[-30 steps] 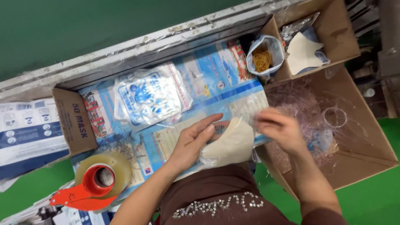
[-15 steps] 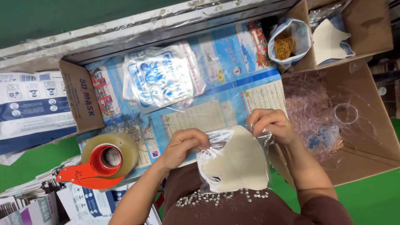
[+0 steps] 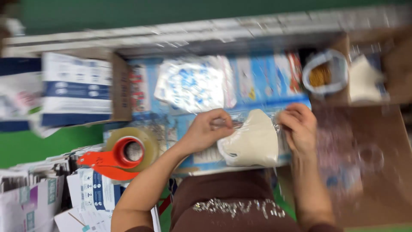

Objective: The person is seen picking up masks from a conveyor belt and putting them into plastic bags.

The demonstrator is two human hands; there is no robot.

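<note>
**Both hands pinch a bagged cream mask at the desk's near edge**

Nearest the person, the cream face mask (image 3: 253,139) sits in a clear plastic bag (image 3: 274,124) at the near edge of the desk (image 3: 266,81), just above the brown garment. The left hand (image 3: 206,131) has its fingers curled shut on the bag's upper left corner; the right hand (image 3: 300,129) grips the bag's right side with fingers closed. The picture is blurred, so finer finger detail cannot be told.

Off the near left corner lies a tape dispenser (image 3: 122,154) with an orange-red handle, beside stacked printed cartons (image 3: 86,197). Farther in, a clear packet with blue print (image 3: 193,83) rests mid-desk. At the far right stands a small bag of brownish contents (image 3: 324,75) beside a white mask (image 3: 365,79) in a cardboard box (image 3: 399,51).
</note>
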